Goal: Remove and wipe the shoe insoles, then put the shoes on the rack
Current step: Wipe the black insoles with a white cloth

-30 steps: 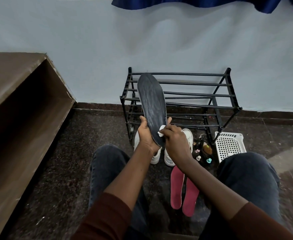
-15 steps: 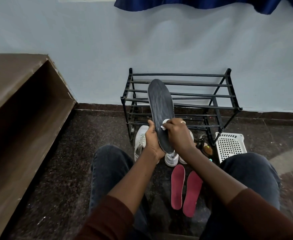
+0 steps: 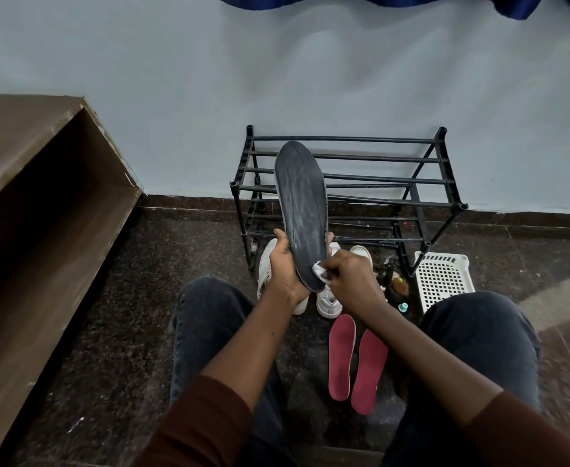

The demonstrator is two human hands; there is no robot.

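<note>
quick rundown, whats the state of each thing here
black insole: held upright, being wiped
left hand: grips the insole's lower end
right hand: pinches a white wipe against the insole
red insoles: out, flat on the floor
white shoes: on the floor
rack: no shoes on it

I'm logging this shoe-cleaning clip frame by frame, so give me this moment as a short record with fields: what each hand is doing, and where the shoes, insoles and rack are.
left hand: left hand holds the black insole upright by its lower end
right hand: right hand pinches a white wipe against the insole's lower end
red insoles: pair of red insoles lies side by side on the floor between the knees
shoes: white shoes on the floor in front of the rack
rack: black rack stands against the wall, no shoes visible on its shelves
basket: white basket on the floor right of the rack
</note>
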